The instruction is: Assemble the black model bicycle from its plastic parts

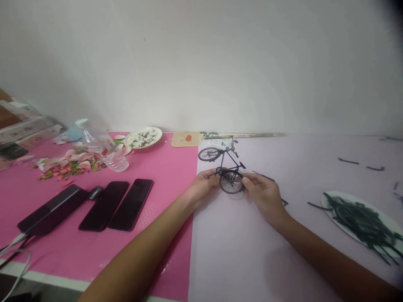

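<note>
A small black model bicycle (227, 161) is held between my two hands over the pale sheet, its frame tilted and its handlebar pointing away from me. My left hand (204, 184) pinches it from the left, near the crank and the nearer wheel. On the right, the fingers of my right hand (262, 191) close on the rim of that same spoked wheel, by the saddle. Partly hidden behind my right hand lie thin black parts (285, 202) on the sheet.
Right of my arms, a white plate (327, 214) holds a heap of black parts; several loose pieces lie beyond it. On the pink cover (170, 201) at left are two phones (130, 204), a black power bank (53, 209), a clear bottle (100, 144), petals and another plate (159, 136).
</note>
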The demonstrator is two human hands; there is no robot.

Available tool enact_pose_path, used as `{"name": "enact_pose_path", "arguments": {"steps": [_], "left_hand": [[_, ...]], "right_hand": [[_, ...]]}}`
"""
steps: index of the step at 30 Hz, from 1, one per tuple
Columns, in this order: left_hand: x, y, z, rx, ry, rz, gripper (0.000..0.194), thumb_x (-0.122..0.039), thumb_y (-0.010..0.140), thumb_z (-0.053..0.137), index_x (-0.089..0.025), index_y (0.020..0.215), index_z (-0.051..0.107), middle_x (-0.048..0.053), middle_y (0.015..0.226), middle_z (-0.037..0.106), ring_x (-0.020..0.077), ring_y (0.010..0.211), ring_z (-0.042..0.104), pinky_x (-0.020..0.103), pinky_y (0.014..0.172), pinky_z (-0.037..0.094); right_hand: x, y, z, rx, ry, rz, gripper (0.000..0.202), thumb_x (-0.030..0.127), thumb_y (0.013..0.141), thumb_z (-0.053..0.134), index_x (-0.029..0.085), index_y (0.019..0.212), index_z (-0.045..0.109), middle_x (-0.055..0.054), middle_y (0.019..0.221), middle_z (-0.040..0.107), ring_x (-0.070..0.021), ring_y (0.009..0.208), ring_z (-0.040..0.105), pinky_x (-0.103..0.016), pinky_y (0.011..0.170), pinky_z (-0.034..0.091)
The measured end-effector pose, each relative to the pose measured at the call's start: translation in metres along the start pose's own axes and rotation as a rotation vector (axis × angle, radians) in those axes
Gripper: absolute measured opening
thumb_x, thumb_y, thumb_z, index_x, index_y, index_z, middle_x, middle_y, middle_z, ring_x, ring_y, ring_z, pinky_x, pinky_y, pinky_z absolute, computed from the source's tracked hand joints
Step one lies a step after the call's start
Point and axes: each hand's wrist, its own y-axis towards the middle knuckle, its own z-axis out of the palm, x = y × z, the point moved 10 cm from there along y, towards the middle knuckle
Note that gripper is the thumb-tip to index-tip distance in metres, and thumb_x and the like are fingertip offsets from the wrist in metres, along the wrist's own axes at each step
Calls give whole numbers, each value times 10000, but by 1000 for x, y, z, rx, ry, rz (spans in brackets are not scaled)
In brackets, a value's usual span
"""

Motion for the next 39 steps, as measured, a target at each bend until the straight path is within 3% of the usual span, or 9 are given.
{"name": "enact_pose_path", "arguments": {"steps": [11,14,20,30,39], "left_hand": [[-1,0,-2,0,5,22,341,-283,739,922,-150,1024,790,74,920,771,164,831,680,332,939,489],[-4,-1,1,19,-6,34,408,-295,757,916,-170,1124,786,73,968,779,165,877,692,337,975,479],[-5,-5,10,56,64,23,365,-350,742,930,-171,1034,804,102,1062,786,210,986,709,410,1058,464],[-11,-7,12,-4,232,80,414,-412,724,929,-146,1014,800,108,1000,777,196,881,682,377,942,485],[-24,-10,18,-49,360,167,299,-422,817,845,-160,954,797,100,956,784,207,885,702,366,915,505]], "right_hand": [[-16,5,5,70,75,51,421,502,823,835,173,1082,787,-22,675,691,-134,555,582,-248,469,428],[-18,5,6,81,118,67,416,494,826,834,172,1085,783,-26,690,698,-135,560,580,-254,483,443],[-21,7,7,81,191,114,375,509,818,831,195,1018,789,-26,781,724,-129,595,593,-263,548,493],[-23,7,12,88,306,214,366,485,756,885,190,954,798,-13,762,706,-112,589,532,-272,604,505],[-23,10,18,158,280,195,302,509,839,803,211,859,759,-38,804,724,-152,658,590,-283,596,487]]}}
